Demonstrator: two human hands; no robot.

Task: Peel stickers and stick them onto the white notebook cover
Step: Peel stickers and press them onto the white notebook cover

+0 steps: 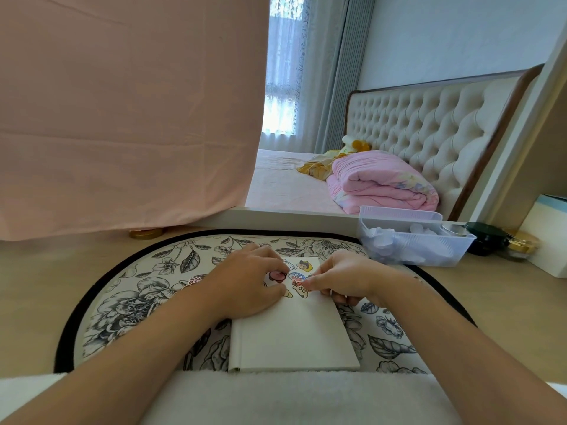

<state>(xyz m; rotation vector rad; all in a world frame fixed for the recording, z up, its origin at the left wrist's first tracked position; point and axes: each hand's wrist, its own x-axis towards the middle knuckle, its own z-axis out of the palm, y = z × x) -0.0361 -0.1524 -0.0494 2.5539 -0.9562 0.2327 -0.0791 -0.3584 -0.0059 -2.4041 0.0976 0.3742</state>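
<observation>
Pink cloth (pixel 122 118) hangs at the back, and below it we see a flowery mat (pixel 138 289) on the desk. On the mat lies the white notebook (pixel 291 338), shut, with bright stickers (pixel 303 265) on its far end. Our left hand (pixel 248 283) rests on the book's far left corner, fingers bent beside a round pink sticker (pixel 277 276); we cannot tell if it holds anything. Our right hand (pixel 343 277) pinches the edge of a small sticker (pixel 299 288) with thumb and first finger

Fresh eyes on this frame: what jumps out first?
The left hand and right hand meet mid-frame over cartoon stickers at the far end of a white notebook on a floral mat. A pink sheet fills the upper left; a folded pink quilt lies on the bed behind.
</observation>
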